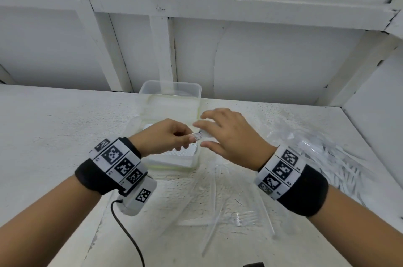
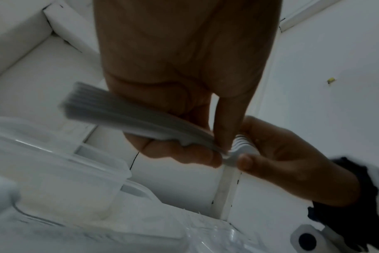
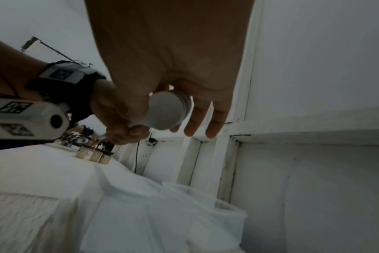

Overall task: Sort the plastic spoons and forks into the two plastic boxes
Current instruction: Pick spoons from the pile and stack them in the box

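I face a white panelled wall (image 1: 283,59) crossed by chipped white battens (image 1: 161,48), and below me spreads a rough, speckled white tabletop (image 1: 54,125).

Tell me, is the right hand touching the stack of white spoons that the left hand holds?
Touching. In the left wrist view, the right hand pinches the bowl end of the stack of white spoons, while the left hand grips their handles.

The see-through plastic box with thin smooth walls (image 1: 187,90) looks a bit shiny. The stack of white plastic spoons (image 3: 167,111) is smooth and dull. The white painted table top (image 1: 54,127) looks rough and bumpy. The black cloth wrist bands (image 1: 305,192) look soft.
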The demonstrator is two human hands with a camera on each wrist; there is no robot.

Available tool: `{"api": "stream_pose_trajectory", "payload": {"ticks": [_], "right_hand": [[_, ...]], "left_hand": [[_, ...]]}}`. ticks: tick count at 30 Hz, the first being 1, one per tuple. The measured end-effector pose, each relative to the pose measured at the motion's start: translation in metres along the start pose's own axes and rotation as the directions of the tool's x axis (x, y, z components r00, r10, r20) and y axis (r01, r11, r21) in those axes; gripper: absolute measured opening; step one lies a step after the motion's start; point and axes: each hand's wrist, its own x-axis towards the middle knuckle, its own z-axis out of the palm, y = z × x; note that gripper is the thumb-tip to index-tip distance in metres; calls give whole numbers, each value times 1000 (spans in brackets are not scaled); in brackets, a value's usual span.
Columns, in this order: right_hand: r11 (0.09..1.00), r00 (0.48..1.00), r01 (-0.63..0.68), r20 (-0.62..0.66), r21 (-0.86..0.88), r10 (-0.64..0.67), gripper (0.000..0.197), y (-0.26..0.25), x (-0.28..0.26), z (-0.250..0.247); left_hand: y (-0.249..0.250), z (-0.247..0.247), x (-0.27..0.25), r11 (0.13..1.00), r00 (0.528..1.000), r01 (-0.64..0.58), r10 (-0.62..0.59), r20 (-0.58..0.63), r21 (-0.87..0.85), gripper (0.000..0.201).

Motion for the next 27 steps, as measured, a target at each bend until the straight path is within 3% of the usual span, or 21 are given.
{"api": "stream_pose_trajectory", "payload": {"ticks": [5,8,11,14,16,21,27], "right_hand": [[991,993,109,-44,72,-106,24,-15,5,23],[985,993,111,-57,132,-104,24,-26,11,37],[960,1000,7,-5,279,-5,32,-32,20,48],[910,989,-149,79,386,129,35,-30,30,60],[889,973,-226,141,398,184,29,-30,37,68],[867,905,-365,349,340,244,29,-37,48,78],[855,763,-462,597,236,248,28,-40,54,72]], "left_hand": [[-12,-10,-11,999,997,49,-47,66,-24,7],[-23,-19,-21,997,995,73,-70,67,-40,9],[-38,-31,-28,998,987,68,-64,-151,16,7],[-60,-44,-32,986,878,146,-94,-469,75,15],[-79,-48,-33,969,815,243,-174,-553,53,22],[-108,-42,-35,901,774,423,-414,-479,-95,40],[-114,-37,-33,848,770,440,-526,-362,-295,35]]}}
